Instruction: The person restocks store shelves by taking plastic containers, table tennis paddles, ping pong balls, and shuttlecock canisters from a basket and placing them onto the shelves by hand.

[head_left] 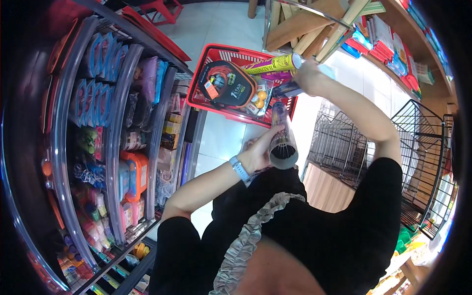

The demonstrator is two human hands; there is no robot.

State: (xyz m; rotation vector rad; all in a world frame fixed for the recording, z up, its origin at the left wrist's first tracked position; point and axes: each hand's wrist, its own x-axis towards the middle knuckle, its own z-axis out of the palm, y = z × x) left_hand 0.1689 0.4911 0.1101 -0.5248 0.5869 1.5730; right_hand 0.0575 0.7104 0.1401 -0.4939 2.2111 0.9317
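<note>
My left hand, with a light blue watch on its wrist, is closed around a shuttlecock tube. The near end of the tube faces me, and white feather skirts show inside. My right hand is beyond it, at the right end of the red shopping basket. Its fingers look curled, but what they hold is hidden. A dark blue item lies against that hand. Beside it in the basket is a yellow-and-purple badminton tube. A black racket case and a pack with orange balls also lie there.
Shelves of packaged goods stand along the left. At the right are black wire baskets. Wooden boards fill a rack beyond the basket, and red packets line the far right shelf. White floor tiles show beneath.
</note>
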